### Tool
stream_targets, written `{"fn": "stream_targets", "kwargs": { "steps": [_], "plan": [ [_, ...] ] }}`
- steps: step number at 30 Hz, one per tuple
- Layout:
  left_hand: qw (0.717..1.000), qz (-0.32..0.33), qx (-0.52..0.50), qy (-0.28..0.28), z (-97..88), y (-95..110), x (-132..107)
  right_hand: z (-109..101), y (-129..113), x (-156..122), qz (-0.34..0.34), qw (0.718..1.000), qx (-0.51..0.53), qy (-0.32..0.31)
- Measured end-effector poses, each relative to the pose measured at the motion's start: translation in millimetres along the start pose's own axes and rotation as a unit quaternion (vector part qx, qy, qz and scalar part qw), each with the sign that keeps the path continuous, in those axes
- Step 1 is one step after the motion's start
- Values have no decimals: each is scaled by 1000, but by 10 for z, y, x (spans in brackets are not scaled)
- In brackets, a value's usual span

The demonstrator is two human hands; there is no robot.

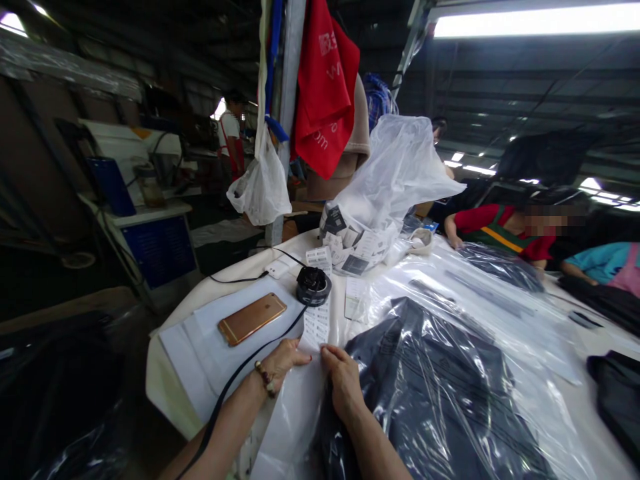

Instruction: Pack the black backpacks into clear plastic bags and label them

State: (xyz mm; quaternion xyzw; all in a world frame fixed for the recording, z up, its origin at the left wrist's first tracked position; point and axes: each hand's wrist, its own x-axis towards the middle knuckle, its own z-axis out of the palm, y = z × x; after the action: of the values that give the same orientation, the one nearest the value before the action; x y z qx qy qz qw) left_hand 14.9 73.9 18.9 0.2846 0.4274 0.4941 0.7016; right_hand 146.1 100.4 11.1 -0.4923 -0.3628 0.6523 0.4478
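Two bare hands meet at the near side of the table [167,390]. The left hand [285,360], with one beaded bracelet [265,379] at its wrist, is nearly closed, thumb and fingers pinching one label strip [317,323]; the right hand [343,373], fingers curled, pinches the strip's right edge. The strip, white with printed rows, runs away from the hands to one dark roll [314,288]. Right of the right hand lies one dark garment [440,393] in clear plastic. One gold smartphone [253,319] lies on white sheets [200,363], left of the roll. Beyond are many printed tags [363,247], one translucent plastic bag [400,160] above them, and one hanging red cloth [325,93]. Two co-workers [500,227] bend at the right; one person [231,133] stands far left
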Motion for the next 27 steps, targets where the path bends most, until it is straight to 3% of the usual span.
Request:
{"fn": "stream_targets", "kwargs": {
  "steps": [5,9,14,17,18,19,20,22,24,25,27],
  "plan": [
    [997,-4,72,25,12,29,-30,8,-43,-4,2,998,56,12],
    [977,32,189,94,43,96,-79,-21,-177,-104,-44,997,68,12],
    [900,88,368,218,129,132,-156,-131,-367,-288,-192,981,-37,-3],
    [854,115,430,268,256,148,-231,-267,-455,-388,-298,943,-150,17],
    [843,133,442,278,319,163,-265,-326,-488,-424,-354,913,-200,40],
    [840,146,442,278,392,185,-302,-389,-528,-462,-425,865,-257,68],
    [855,148,424,261,474,212,-341,-453,-573,-504,-500,801,-316,93],
    [920,116,325,184,653,266,-415,-579,-674,-594,-624,656,-408,120],
    [976,66,188,89,830,301,-466,-689,-771,-687,-685,550,-462,120],
    [988,53,134,57,912,307,-480,-739,-810,-730,-698,518,-480,117],
    [995,43,81,25,1059,295,-488,-832,-860,-804,-702,485,-507,120]
  ]
}}
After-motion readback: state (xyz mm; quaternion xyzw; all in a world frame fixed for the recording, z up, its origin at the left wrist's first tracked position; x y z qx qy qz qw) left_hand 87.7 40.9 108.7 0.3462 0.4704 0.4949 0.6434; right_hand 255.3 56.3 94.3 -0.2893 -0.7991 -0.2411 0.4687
